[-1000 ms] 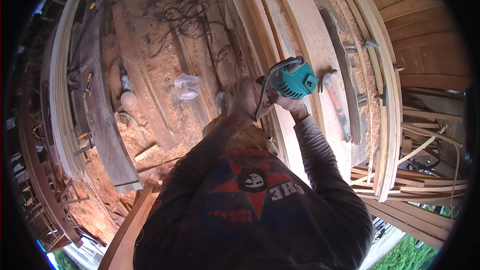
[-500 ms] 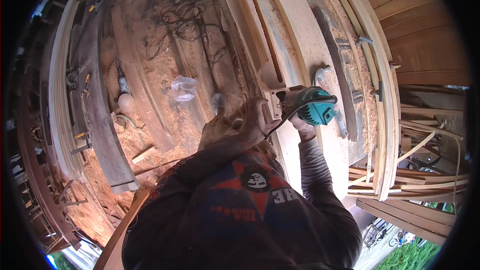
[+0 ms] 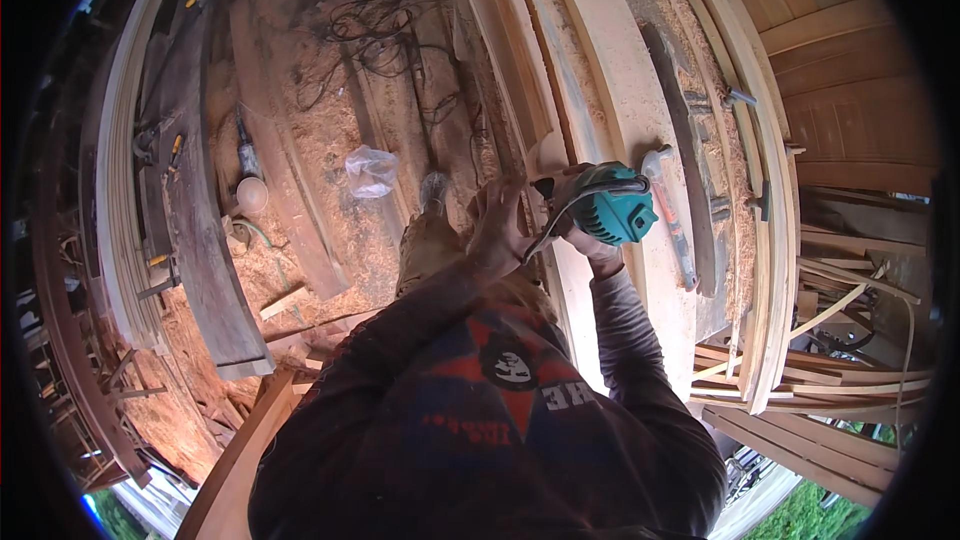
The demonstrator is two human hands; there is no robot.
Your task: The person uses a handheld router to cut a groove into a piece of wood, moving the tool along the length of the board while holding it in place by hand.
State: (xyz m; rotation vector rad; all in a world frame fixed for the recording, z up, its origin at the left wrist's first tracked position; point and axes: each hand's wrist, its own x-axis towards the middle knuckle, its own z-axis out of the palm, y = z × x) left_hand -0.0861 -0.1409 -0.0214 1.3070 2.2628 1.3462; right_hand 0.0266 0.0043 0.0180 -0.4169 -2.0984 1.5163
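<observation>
My right hand (image 3: 598,252) grips a teal corded power tool (image 3: 612,212) that sits over a long pale board (image 3: 640,140). Its vented motor housing faces up, and its dark cord loops across the top and down toward my left hand. Most of the tool's base is hidden by my hands and the housing. My left hand (image 3: 498,225) is just left of the tool, fingers apart and slightly blurred, with nothing seen in it. A hammer (image 3: 672,223) with a reddish handle lies on the boards right of the tool.
Several long boards run away from me on the right, with clamps (image 3: 742,97) along them. A dark plank (image 3: 215,250) stands left. Sawdust, a tangled cable (image 3: 370,30) and a clear plastic bag (image 3: 371,172) lie on the floor.
The tool and my right hand have shifted slightly left and up in view. My left hand has come off the tool's base, which showed more before. The hammer is now less covered.
</observation>
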